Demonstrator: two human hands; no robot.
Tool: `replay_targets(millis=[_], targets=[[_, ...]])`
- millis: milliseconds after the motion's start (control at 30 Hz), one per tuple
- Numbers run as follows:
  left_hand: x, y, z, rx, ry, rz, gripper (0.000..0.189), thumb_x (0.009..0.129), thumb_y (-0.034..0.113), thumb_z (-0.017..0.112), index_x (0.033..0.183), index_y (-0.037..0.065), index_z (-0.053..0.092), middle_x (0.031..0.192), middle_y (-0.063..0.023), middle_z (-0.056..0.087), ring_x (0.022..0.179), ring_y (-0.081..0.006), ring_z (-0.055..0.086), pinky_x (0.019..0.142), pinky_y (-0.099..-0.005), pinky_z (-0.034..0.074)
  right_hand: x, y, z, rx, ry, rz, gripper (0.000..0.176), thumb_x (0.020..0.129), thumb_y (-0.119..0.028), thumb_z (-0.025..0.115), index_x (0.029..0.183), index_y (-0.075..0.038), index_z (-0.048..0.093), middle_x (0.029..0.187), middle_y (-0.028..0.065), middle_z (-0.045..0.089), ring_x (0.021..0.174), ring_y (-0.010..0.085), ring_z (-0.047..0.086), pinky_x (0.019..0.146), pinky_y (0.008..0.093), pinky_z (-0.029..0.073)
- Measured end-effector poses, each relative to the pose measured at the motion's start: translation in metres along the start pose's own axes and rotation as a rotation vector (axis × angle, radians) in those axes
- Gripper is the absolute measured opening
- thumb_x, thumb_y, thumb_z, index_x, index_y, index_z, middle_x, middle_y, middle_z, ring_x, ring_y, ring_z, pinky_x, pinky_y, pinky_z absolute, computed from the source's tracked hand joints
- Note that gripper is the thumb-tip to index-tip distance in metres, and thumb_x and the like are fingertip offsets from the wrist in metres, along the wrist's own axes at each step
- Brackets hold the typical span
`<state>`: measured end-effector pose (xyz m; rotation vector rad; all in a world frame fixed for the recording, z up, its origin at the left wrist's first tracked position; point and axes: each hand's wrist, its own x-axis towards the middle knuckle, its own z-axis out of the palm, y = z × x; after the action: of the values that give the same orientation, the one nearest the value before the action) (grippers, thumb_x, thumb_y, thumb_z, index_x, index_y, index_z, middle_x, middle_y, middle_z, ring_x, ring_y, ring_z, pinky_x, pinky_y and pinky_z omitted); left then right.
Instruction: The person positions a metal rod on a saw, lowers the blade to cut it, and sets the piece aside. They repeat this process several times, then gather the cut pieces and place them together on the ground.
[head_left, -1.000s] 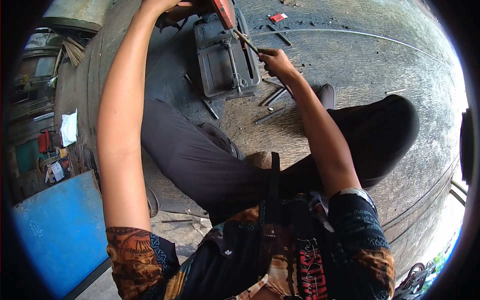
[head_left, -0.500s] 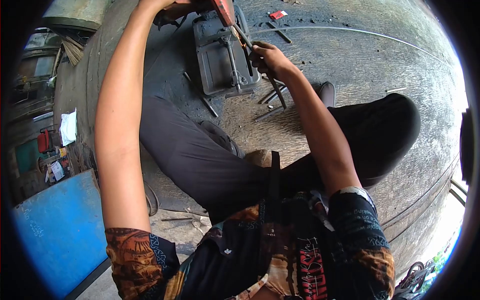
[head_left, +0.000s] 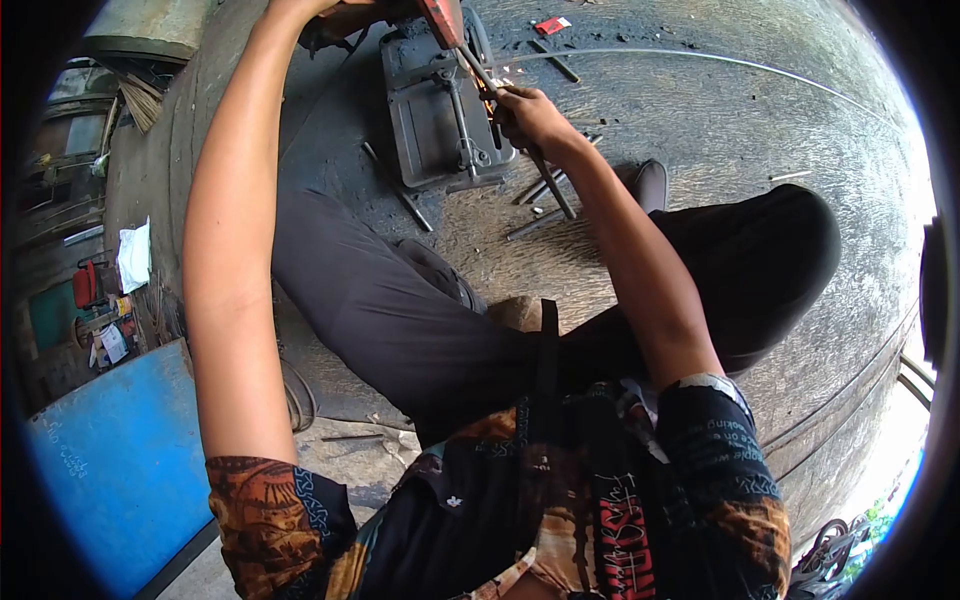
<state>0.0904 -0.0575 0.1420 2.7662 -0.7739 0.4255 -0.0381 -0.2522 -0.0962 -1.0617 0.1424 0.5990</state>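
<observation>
"People" reads on the right sleeve (head_left: pixel 712 450), while the scrawl (head_left: pixel 66 455) on the blue panel (head_left: pixel 130 410) is illegible. Over the worn floor (head_left: pixel 720 130), the right hand's (head_left: pixel 530 116) fingers wrap a metal rod (head_left: pixel 474 67) at the chop saw's (head_left: pixel 425 125) red guard (head_left: pixel 441 22); the left hand's (head_left: pixel 300 8) cropped grip I cannot tell.

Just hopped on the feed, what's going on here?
The right hand grips a dark metal rod, its far end at the red guard of a cutting machine; sparks glow nearby. The left hand is beside the machine, partly out of frame. Another rod lies on the ground.
</observation>
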Motion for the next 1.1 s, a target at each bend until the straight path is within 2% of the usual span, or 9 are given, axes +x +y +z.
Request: replay_targets(millis=[100,200,367,433,700,733,833,1033,1100], targets=[[0.0,0.0,-0.001,0.032,-0.023,0.007,0.038,0.084,0.026,0.065,0.112,0.0,0.067,0.105,-0.0182,0.067,0.097,-0.0327,0.065,0.082,-0.0391,0.052,-0.007,0.005,0.019,-0.167,0.245,-0.068,0.024,0.1,-0.022,0.048,0.115,-0.005,0.054,0.07,0.0017,0.053,0.049,0.0093,0.047,0.04,0.0257,0.036],[0.002,-0.008,0.001,0.126,0.031,0.11,0.038,0.084,0.027,0.065,0.112,0.001,0.067,0.105,-0.0183,0.067,0.095,-0.0324,0.065,0.081,-0.039,0.052,-0.003,0.017,0.015,-0.208,0.226,-0.125,0.027,0.098,-0.021,0.053,0.12,-0.005,0.052,0.07,0.0026,0.053,0.048,0.0101,0.046,0.04,0.0256,0.036],[0.003,-0.008,0.002,0.027,0.019,0.03,0.038,0.085,0.028,0.065,0.112,0.001,0.067,0.106,-0.0178,0.067,0.094,-0.0319,0.065,0.08,-0.0385,0.052,-0.008,0.009,0.017,-0.066,0.189,-0.113,0.032,0.096,-0.018,0.058,0.124,-0.004,0.052,0.073,0.0026,0.054,0.048,0.0089,0.045,0.04,0.0252,0.035],[0.003,-0.007,0.004,-0.021,0.011,0.001,0.038,0.085,0.029,0.064,0.112,0.001,0.067,0.107,-0.0175,0.067,0.094,-0.0318,0.065,0.08,-0.0384,0.052,-0.01,-0.002,0.019,0.071,0.143,-0.083,0.024,0.099,-0.023,0.053,0.115,-0.005,0.057,0.07,-0.0016,0.051,0.045,0.006,0.04,0.038,0.0229,0.028],[0.002,-0.008,0.003,0.044,0.027,0.07,0.038,0.086,0.027,0.065,0.112,0.0,0.067,0.108,-0.0171,0.067,0.095,-0.0312,0.066,0.08,-0.0388,0.052,0.005,0.029,0.012,0.017,0.149,-0.015,0.025,0.1,-0.023,0.048,0.109,-0.002,0.058,0.072,0.0014,0.051,0.047,0.0094,0.041,0.04,0.0255,0.034],[0.001,-0.006,0.003,0.042,0.026,0.069,0.038,0.086,0.027,0.065,0.112,0.0,0.067,0.108,-0.0171,0.067,0.095,-0.0312,0.066,0.08,-0.0388,0.052,0.001,0.026,0.016,0.084,0.138,0.012,0.024,0.102,-0.021,0.043,0.11,-0.003,0.057,0.068,-0.003,0.045,0.044,0.0041,0.033,0.037,0.022,0.025],[0.0,-0.002,0.002,-0.03,0.009,-0.007,0.038,0.085,0.027,0.065,0.112,0.0,0.067,0.109,-0.0173,0.067,0.096,-0.0311,0.065,0.08,-0.0384,0.052,-0.001,0.014,0.018,0.194,0.047,0.052,0.023,0.102,-0.021,0.042,0.11,-0.003,0.055,0.066,-0.0032,0.042,0.043,0.0043,0.032,0.037,0.0217,0.024],[-0.002,-0.001,0.0,-0.003,0.009,-0.028,0.038,0.085,0.026,0.066,0.112,0.0,0.067,0.108,-0.017,0.067,0.095,-0.0308,0.066,0.079,-0.0382,0.052,0.001,0.024,0.025,0.135,0.214,-0.064,0.019,0.1,-0.022,0.048,0.111,-0.006,0.052,0.071,0.002,0.053,0.041,0.0088,0.035,0.038,0.0247,0.028],[-0.001,0.0,-0.001,0.017,0.023,-0.004,0.037,0.085,0.026,0.065,0.112,0.0,0.067,0.107,-0.0169,0.068,0.093,-0.0306,0.067,0.079,-0.038,0.052,0.002,0.025,0.024,-0.037,0.242,-0.125,0.025,0.098,-0.023,0.053,0.112,-0.003,0.055,0.076,0.0069,0.06,0.043,0.0102,0.044,0.038,0.0269,0.036]])
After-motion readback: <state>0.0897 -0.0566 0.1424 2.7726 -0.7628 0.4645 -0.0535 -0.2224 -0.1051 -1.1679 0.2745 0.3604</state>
